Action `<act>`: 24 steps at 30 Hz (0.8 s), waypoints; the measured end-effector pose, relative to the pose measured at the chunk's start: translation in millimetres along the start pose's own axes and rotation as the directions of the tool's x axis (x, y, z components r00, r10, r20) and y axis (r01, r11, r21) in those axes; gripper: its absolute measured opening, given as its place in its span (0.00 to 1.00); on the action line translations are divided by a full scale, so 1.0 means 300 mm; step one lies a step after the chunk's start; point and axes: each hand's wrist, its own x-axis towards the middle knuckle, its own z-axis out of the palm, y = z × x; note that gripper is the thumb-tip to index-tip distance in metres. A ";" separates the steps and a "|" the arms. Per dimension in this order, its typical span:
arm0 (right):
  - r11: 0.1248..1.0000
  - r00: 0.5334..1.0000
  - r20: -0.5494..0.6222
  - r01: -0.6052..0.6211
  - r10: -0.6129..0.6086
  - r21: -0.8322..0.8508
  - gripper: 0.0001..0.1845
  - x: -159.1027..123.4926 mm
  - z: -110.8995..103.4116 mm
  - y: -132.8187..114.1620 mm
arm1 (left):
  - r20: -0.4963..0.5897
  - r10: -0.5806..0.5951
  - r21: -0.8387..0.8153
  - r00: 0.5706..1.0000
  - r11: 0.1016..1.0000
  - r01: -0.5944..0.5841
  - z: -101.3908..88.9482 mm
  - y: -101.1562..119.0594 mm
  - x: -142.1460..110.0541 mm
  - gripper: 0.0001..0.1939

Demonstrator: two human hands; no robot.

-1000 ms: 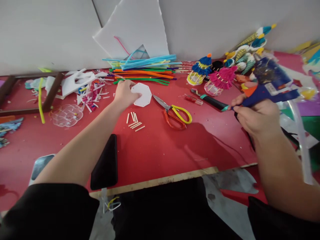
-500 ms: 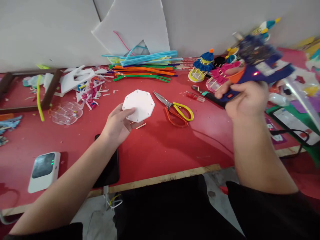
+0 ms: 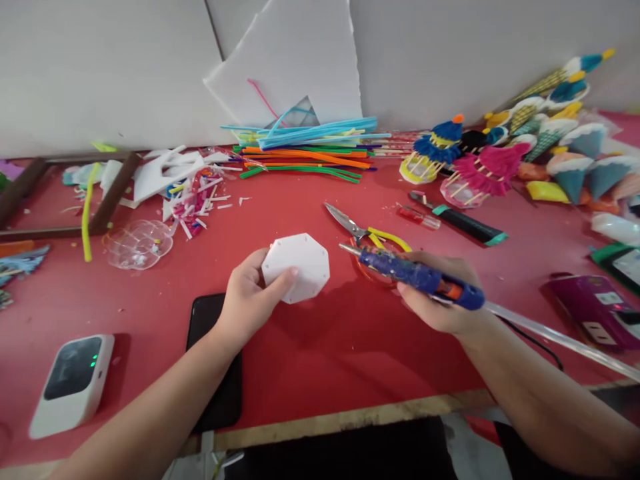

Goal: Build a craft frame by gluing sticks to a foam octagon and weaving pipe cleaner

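Diffuse, moderate light is recorded. Soft shadows are cast on the red tabletop (image 3: 390, 367) below the white octagonal plate (image 3: 307, 263). Frame edges are stretched and slightly softened.

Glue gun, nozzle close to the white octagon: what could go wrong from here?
1. The nozzle of the glue gun is near the left hand, whose thumb lies on the octagon; if hot, it might burn the fingers.
2. Small holes sit near the octagon's rim; stray glue could clog them.
3. The scissors lie partly hidden behind the glue gun; the right hand might knock them.
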 end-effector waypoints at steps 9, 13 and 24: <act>0.953 0.953 0.161 0.278 -0.257 -0.122 0.21 0.012 0.000 -0.010 | 0.104 0.063 0.171 0.993 0.982 -0.081 0.012 0.028 -0.051 0.12; 0.950 0.955 0.135 0.282 -0.265 -0.136 0.20 0.006 0.009 0.000 | 0.106 0.093 0.218 0.990 0.969 -0.115 0.014 0.028 -0.050 0.11; 0.966 0.971 0.097 0.228 -0.217 -0.122 0.20 0.011 0.019 -0.015 | 0.136 0.010 0.161 0.991 0.986 -0.032 0.015 0.030 -0.049 0.15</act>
